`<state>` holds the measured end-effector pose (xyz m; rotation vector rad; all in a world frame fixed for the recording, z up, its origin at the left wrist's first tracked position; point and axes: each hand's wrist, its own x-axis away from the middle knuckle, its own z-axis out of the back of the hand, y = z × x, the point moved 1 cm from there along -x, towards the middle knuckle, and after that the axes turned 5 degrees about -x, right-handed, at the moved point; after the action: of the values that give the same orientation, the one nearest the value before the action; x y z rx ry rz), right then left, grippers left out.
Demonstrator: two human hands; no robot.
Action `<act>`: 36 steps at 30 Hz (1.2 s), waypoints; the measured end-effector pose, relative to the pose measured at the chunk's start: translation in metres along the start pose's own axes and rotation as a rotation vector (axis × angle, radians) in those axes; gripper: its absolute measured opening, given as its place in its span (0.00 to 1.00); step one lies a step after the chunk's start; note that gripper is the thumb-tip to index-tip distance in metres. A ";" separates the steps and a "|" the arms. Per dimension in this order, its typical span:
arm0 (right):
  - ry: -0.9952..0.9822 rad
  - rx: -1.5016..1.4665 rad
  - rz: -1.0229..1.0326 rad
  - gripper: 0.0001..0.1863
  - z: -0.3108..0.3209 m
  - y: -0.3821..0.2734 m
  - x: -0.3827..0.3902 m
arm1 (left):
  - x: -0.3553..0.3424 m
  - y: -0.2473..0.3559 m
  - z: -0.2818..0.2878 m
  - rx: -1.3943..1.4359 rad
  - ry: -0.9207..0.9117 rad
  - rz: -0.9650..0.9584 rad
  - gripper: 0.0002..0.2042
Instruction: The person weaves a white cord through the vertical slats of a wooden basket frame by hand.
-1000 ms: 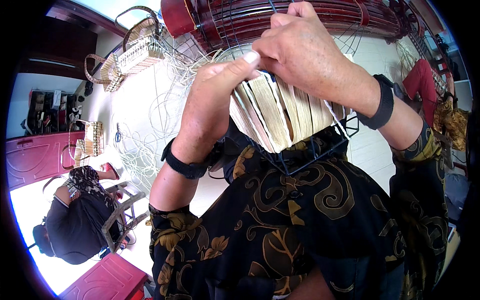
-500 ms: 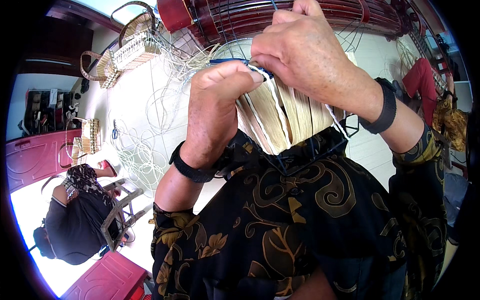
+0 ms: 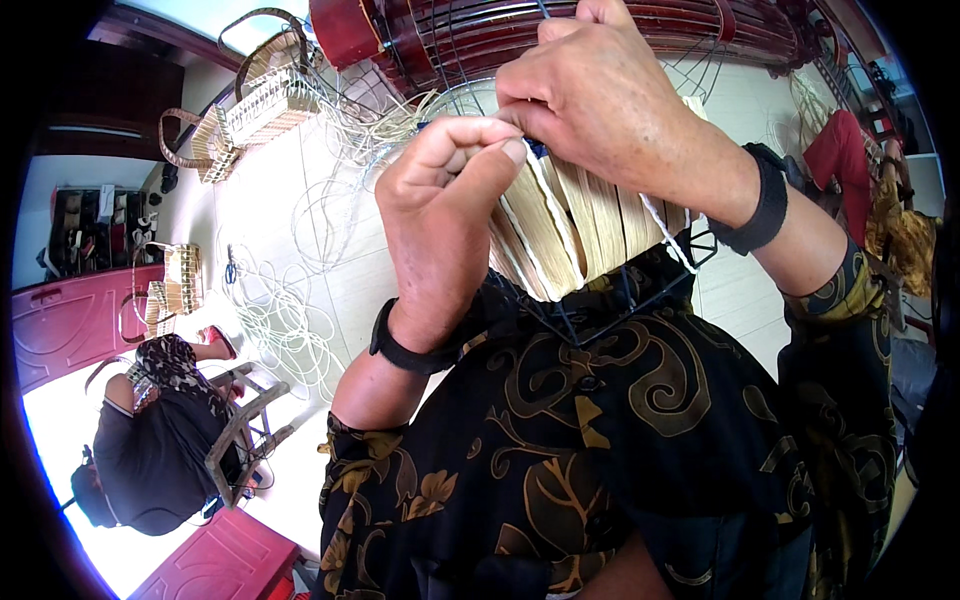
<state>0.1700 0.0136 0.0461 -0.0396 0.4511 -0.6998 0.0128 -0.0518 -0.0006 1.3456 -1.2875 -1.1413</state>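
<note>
A half-made basket (image 3: 595,225) of pale woven strips on a dark wire frame (image 3: 572,335) is held up before my chest. White cord (image 3: 553,215) runs down its strips, and a loose cord end hangs near its right side. My left hand (image 3: 440,210) is closed in a pinch at the basket's upper left edge, where the cord meets the thumb and fingertip. Just right of it, my right hand (image 3: 610,110) is curled closed over the top edge. A thin dark rod (image 3: 544,8) shows above its knuckles; the fingers hide what they grip.
A dark red slatted bench (image 3: 560,45) stands beyond the basket. Finished handled baskets (image 3: 270,105) and loose pale strands (image 3: 285,320) lie on the floor at left. A person in black (image 3: 165,450) sits by a wooden stool (image 3: 240,430); another person's red trouser leg (image 3: 845,170) shows at right.
My left hand has shifted slightly right, its thumb and fingertip now close together by the cord. My right hand has moved a little left. The blue edge beside the left fingers is now mostly covered.
</note>
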 end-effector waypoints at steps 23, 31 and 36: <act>-0.122 -0.030 -0.006 0.09 0.013 -0.004 0.001 | 0.001 0.009 0.002 -0.506 -0.050 -0.169 0.06; 0.254 -0.629 0.111 0.08 0.053 -0.008 0.050 | -0.014 0.012 0.011 -0.580 -0.142 -0.108 0.09; -0.107 -0.861 0.082 0.08 0.055 -0.001 0.126 | -0.031 0.006 0.005 -0.288 -0.204 0.031 0.09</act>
<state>0.2772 -0.0728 0.0475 -0.8595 0.6192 -0.3782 0.0067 -0.0213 0.0055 1.0154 -1.2257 -1.4115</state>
